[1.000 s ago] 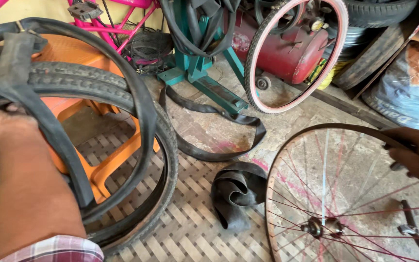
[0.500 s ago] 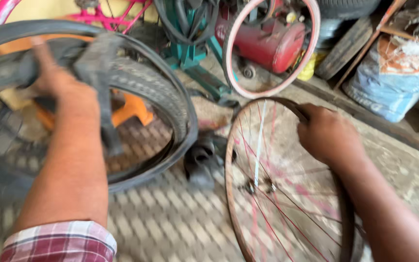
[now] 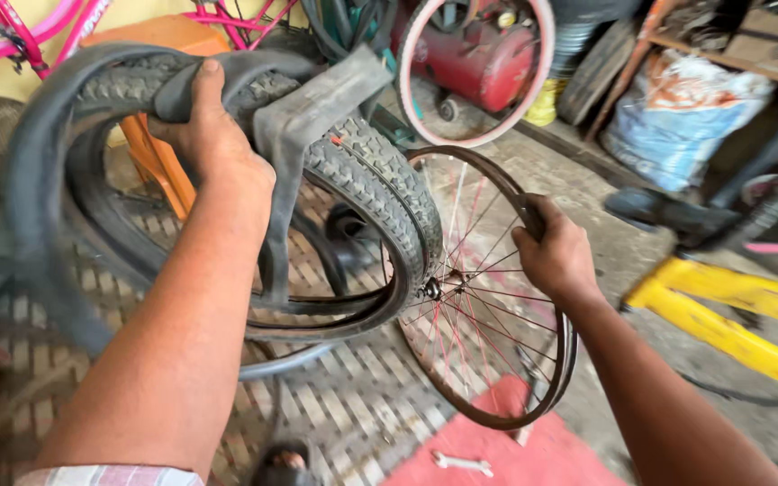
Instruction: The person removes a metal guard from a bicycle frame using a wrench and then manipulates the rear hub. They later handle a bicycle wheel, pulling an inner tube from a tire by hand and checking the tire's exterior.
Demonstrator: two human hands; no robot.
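Note:
My left hand [image 3: 204,130] grips the top of a black knobby bicycle tyre [image 3: 380,193] together with a limp black inner tube [image 3: 308,99] draped over it, and holds both raised upright. My right hand [image 3: 556,256] is closed on the upper rim of a bare spoked wheel [image 3: 488,297] that stands upright on the floor. The tyre's right side overlaps the wheel's left edge near the hub [image 3: 429,290].
An orange stool [image 3: 150,40] and pink bicycle frame [image 3: 20,36] stand behind the tyre. A red compressor tank [image 3: 488,54] and pink-rimmed wheel [image 3: 411,67] are at the back. A yellow frame [image 3: 722,310] lies right. A spanner [image 3: 461,463] rests on red cloth [image 3: 506,450].
My left hand has lifted the tyre and tube higher and to the right, against the wheel. My right hand still holds the rim, now stood more upright.

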